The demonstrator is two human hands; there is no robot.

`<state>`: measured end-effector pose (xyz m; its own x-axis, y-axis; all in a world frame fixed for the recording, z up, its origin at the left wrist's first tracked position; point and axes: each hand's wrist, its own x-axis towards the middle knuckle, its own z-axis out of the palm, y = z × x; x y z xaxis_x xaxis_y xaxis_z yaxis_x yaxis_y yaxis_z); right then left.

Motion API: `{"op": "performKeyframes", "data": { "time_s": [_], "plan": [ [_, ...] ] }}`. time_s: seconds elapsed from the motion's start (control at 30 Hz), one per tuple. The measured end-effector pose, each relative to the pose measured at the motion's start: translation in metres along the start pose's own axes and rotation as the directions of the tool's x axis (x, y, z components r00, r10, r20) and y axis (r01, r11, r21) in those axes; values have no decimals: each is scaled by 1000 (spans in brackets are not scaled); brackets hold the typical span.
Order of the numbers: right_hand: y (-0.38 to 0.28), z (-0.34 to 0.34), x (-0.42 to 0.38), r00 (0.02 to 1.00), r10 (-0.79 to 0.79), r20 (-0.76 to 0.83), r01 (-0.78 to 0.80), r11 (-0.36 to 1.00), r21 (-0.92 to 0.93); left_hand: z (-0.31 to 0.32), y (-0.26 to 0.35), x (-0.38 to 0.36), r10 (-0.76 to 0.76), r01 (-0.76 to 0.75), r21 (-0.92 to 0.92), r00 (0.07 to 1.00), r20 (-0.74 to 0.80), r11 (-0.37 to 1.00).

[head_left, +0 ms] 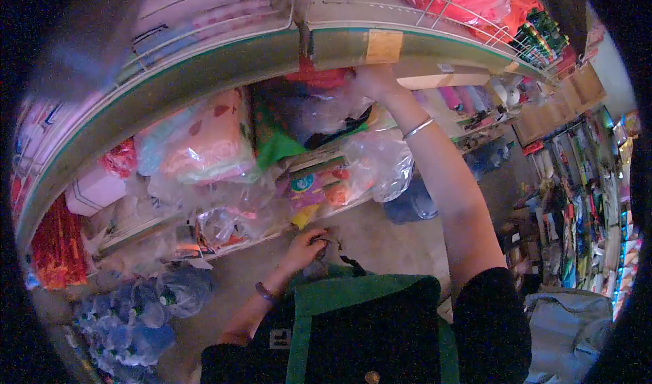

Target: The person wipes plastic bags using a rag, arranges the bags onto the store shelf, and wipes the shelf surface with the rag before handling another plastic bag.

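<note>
My right hand [375, 83] reaches up to the shelf, just under the front edge of the upper board. Its fingers are smeared and partly hidden beside a clear plastic bag [319, 105] with dark and red contents. Below that, green cloth [277, 145] sticks out next to a wrapped peach-coloured pack [214, 136]. Low in front of my body, my left hand [309, 250] has its fingers curled closed. Something greyish shows beneath them, with a dark strip beside it; I cannot tell what it is. A purple and yellow packet [307, 190] lies on the lower shelf above this hand.
Wire rails [224, 27] run along the upper shelf, with red bagged goods [475, 0] at the right. Large clear-blue bottles [136, 316] stand on the floor at lower left. A blue tub [409, 205] is under the shelving. More stocked shelves [577, 187] line the right side.
</note>
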<state>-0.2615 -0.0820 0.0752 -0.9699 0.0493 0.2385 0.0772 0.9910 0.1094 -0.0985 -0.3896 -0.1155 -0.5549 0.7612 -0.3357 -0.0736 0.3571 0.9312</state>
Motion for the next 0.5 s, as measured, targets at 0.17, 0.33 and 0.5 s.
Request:
{"op": "performKeyframes", "data": {
  "time_s": [0.17, 0.33, 0.5],
  "plan": [
    [25, 2, -31, 891, 331, -310, -157, 866, 474, 8, 3, 8, 192, -199, -169, 980, -59, 965],
    [33, -17, -89, 751, 644, -147, 268, -95, 959, 10, 25, 31, 312, -303, -289, 950, -17, 908],
    [47, -19, -181, 716, 655, -242, 513, -259, 818, 14, 106, 32, 450, -351, -431, 880, 153, 832]
  ]
}}
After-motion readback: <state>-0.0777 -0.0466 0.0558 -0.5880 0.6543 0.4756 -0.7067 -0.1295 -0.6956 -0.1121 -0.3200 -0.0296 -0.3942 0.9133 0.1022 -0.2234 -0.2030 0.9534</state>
